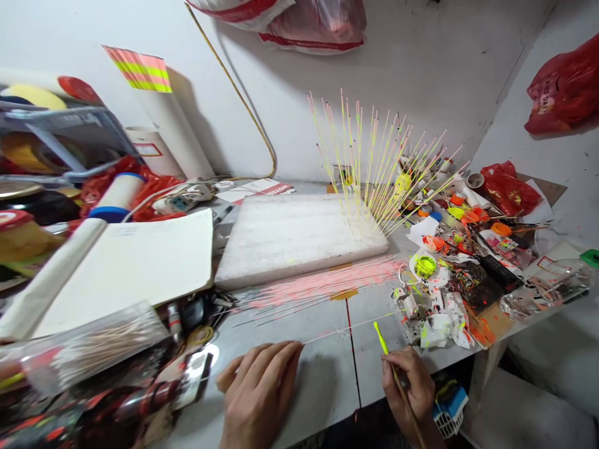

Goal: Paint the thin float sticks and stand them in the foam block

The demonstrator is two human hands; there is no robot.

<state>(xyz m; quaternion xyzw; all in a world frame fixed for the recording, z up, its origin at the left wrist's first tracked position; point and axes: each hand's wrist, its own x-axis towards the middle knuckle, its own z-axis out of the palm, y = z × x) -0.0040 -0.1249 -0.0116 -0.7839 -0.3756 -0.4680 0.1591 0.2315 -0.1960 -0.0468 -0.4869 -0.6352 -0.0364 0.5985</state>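
My right hand (410, 380) is closed around a paintbrush (382, 338) whose bristles are coated in neon yellow. Pinched in my left hand (264, 390) is a thin pale stick (330, 333), which reaches rightward over the table with a yellowish far end. The brush tip is just below that stick; whether they touch is hard to tell. Beyond the hands lies a bundle of pink-coated sticks (309, 288). Behind it, a white foam block (290, 227) carries many upright pink and yellow sticks (369, 165) at its right end. A small pot of neon yellow paint (425, 266) stands to the right.
Paint-stained papers (447, 327), orange lids and tools crowd the right side, near a clear plastic bottle (547, 287). On the left are an open notebook (135, 268), a bag of thin sticks (107, 349) and a power strip (185, 198). A dark line (353, 352) crosses the grey table (322, 386).
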